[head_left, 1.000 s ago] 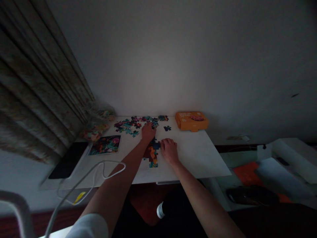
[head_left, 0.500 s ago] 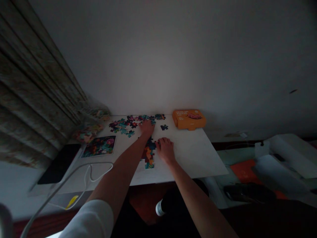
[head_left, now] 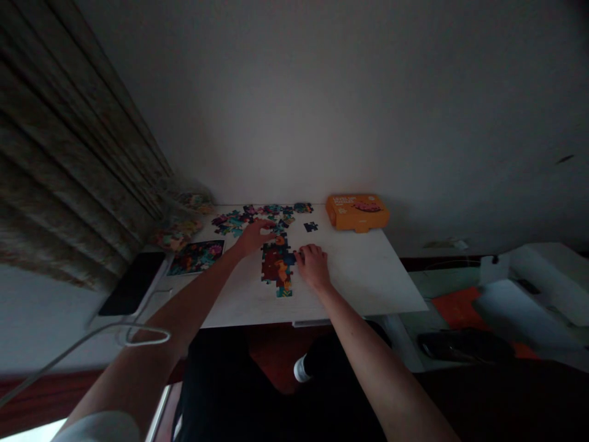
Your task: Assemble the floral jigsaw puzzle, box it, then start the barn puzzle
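Observation:
A partly joined jigsaw puzzle, brown and orange with dark blue parts, lies on the white table. At its far end my left hand reaches in from the left, thumb and fingers curved around a small teal and dark puzzle piece. My right hand rests at the puzzle's right edge with bent fingers; a dark bit, apparently a puzzle piece, shows under the fingertips. Behind my left hand spreads a pile of loose puzzle pieces. One dark piece lies apart to the right.
An orange puzzle box stands at the back right by the wall. On the left are a picture card, a black phone, a plastic bag of pieces and a white cable. A curtain hangs beside the table.
My left hand has drawn back from the loose pieces and moved left and nearer, uncovering the joined puzzle's upper part. My right hand keeps its place at the puzzle's edge. The view has shifted slightly.

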The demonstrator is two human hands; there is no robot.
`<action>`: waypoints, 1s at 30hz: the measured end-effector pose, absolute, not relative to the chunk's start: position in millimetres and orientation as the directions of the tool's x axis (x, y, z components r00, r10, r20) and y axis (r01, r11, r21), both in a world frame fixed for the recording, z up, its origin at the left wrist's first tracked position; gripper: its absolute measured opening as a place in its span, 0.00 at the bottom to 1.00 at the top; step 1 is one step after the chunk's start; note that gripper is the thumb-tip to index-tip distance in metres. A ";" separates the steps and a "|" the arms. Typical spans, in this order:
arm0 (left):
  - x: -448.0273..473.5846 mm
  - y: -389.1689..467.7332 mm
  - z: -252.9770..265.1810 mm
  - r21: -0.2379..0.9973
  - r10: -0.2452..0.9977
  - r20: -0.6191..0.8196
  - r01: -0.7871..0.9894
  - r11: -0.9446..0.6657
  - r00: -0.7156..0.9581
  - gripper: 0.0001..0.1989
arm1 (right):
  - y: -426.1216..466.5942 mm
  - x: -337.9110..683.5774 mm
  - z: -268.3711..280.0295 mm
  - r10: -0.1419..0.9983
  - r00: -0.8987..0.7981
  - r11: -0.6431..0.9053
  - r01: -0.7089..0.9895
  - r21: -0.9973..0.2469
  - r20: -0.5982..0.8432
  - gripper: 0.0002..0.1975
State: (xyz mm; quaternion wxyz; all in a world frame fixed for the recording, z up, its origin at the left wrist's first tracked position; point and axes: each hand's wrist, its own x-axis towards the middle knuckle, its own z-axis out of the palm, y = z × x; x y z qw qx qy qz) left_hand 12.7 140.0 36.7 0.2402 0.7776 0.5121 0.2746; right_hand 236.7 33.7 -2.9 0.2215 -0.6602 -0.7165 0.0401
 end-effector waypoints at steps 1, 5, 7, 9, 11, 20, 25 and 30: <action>1.1 126.9 33.5 0.660 0.921 0.150 0.657 -0.363 0.359 0.18 | 33.5 236.7 -3.0 0.962 -0.032 0.129 0.928 -0.350 0.270 0.13; -39.3 70.6 18.0 0.697 0.861 0.114 0.578 -0.425 0.496 0.17 | 33.6 236.6 -4.6 0.957 -0.037 0.137 0.932 -0.336 0.288 0.14; -54.4 47.6 14.1 0.698 0.838 0.106 0.560 -0.446 0.535 0.16 | 33.9 236.7 -5.8 0.958 -0.038 0.136 0.935 -0.329 0.285 0.15; -65.8 30.8 13.8 0.700 0.815 0.088 0.547 -0.460 0.572 0.15 | 34.0 236.8 -6.6 0.959 -0.040 0.133 0.936 -0.326 0.279 0.15; -73.6 19.0 15.5 0.706 0.808 0.061 0.546 -0.450 0.586 0.15 | 33.8 236.8 -6.8 0.960 -0.040 0.132 0.937 -0.323 0.277 0.14; -41.9 -40.3 15.7 0.492 0.933 0.217 0.794 -0.357 0.286 0.20 | 32.2 235.7 -6.6 0.960 -0.030 0.117 0.945 -0.304 0.277 0.14; -17.3 -64.9 11.5 0.349 0.954 0.234 0.900 -0.261 0.186 0.20 | 31.9 236.5 -5.8 0.961 -0.037 0.118 0.951 -0.286 0.272 0.14; -31.9 -60.4 12.8 0.428 0.931 0.216 0.829 -0.361 0.294 0.15 | 33.2 237.2 -8.8 0.959 -0.036 0.121 0.949 -0.291 0.282 0.14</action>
